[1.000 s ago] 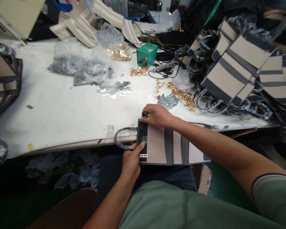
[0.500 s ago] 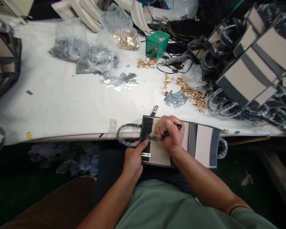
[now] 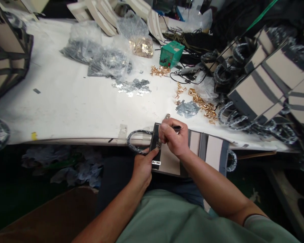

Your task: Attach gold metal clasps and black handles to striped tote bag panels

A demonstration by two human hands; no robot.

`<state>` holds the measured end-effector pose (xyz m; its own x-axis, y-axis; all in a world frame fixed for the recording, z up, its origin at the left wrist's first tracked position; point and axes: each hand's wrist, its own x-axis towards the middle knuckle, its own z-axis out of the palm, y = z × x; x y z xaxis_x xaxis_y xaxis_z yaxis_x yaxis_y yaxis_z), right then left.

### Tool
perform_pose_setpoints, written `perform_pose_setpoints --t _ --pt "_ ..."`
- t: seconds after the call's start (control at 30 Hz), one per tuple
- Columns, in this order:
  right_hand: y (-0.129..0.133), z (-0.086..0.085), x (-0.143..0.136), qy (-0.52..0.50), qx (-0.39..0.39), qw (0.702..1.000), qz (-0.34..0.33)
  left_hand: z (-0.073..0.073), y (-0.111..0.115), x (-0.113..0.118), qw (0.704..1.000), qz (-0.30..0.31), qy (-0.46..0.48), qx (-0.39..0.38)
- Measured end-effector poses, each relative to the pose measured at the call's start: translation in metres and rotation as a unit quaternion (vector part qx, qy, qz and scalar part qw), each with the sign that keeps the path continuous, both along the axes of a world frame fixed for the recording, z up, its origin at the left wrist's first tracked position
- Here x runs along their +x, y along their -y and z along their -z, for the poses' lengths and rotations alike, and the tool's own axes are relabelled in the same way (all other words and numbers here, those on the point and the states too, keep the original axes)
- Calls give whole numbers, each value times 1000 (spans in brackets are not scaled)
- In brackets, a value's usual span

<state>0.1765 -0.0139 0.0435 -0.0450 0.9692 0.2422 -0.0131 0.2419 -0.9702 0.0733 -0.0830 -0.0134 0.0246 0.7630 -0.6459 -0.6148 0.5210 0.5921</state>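
A flat, unfolded bag body (image 3: 170, 162) with beige lining and dark edges lies across my lap against the table edge. My left hand (image 3: 142, 166) grips its left end, thumb pressed beside a small metal fitting (image 3: 158, 145) on the black strip. Closer to me on that strip is a slotted silver plate (image 3: 156, 162). Above the fitting, my right hand (image 3: 176, 137) is closed around a slim dark-handled tool (image 3: 177, 128); its tip is hidden by the fingers. A plastic-wrapped handle (image 3: 129, 137) loops out left, and a metal-ended tab (image 3: 167, 116) sticks out beyond the far edge.
On the white table (image 3: 66, 108) are gold metal pieces (image 3: 202, 103), flat silver plates (image 3: 187, 108), more silver plates (image 3: 134, 86), plastic bags of parts (image 3: 108, 62) and a green control box (image 3: 171, 54). Bag bodies (image 3: 258, 91) are piled at right; others (image 3: 10, 50) stand at left.
My right hand has shifted left and slightly up over the black strip, with the tool tilted differently. My left hand keeps its hold. The whole view has shifted a little.
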Motion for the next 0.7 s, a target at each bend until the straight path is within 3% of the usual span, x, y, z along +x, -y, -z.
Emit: perform_pose_setpoints --t 0.13,0.27,0.4,0.57,0.7 --pt "-3 -14 -14 103 9 992 -68 3 1 1 1000 -24 -11 8" --pt "-1 -12 -20 192 60 971 -130 5 1 1 998 -55 -33 16" --pt "2 -9 -8 169 64 978 -105 5 2 0 999 -35 2 23" --pt "10 -12 -1 17 79 996 -27 4 2 -2 1000 -4 9 10" --pt "13 -1 -5 77 110 990 -36 4 0 -2 999 -22 -10 22"
